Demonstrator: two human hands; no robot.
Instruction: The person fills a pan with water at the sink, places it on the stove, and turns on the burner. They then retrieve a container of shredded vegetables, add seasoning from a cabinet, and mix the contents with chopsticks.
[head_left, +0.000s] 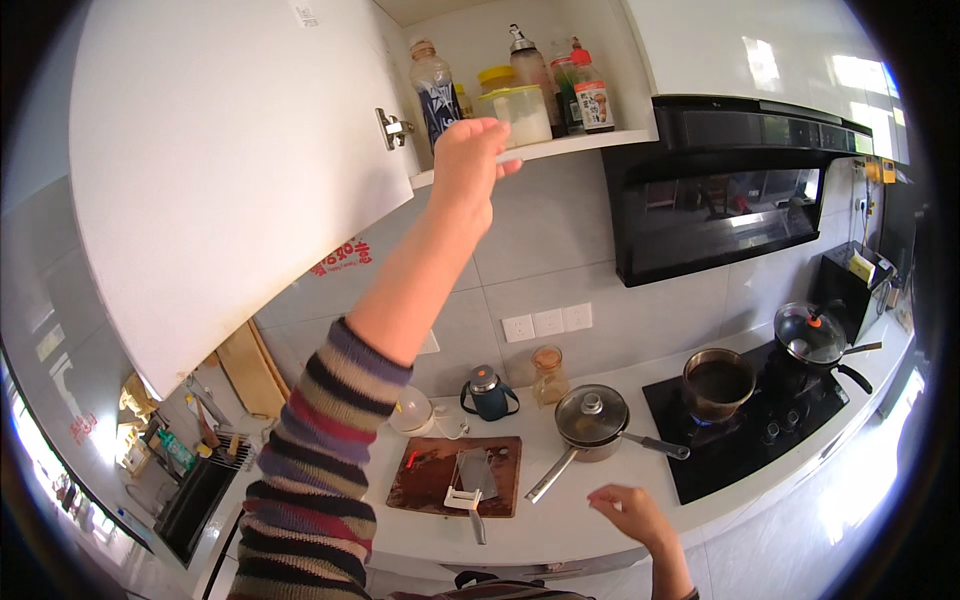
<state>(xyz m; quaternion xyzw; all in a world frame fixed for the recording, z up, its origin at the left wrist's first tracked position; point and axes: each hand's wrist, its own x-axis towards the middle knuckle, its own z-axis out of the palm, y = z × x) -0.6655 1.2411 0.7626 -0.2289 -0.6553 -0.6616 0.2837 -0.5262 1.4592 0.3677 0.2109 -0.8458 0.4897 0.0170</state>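
Note:
My left hand (470, 157) is raised to the front of the open wall cupboard, with its fingers curled. It overlaps the edge of a clear tub (525, 112) with a yellow-green lid and white contents. Whether the fingers touch the tub or hold anything small is not clear. Left of the hand stands a plastic bottle with a dark blue label (436, 94). My right hand (630, 514) hovers low over the worktop's front edge, fingers loosely bent, with nothing seen in it. Nearest to it is a lidded saucepan (591, 427) with a long metal handle.
The cupboard door (225, 150) swings out at left. Sauce bottles (594, 97) line the shelf. A cutting board (420, 480) carries a slicer (472, 480). On the hob (720, 465), an open pot (716, 390) sits over a blue flame beside a lidded wok (808, 334). A range hood (720, 217) hangs above.

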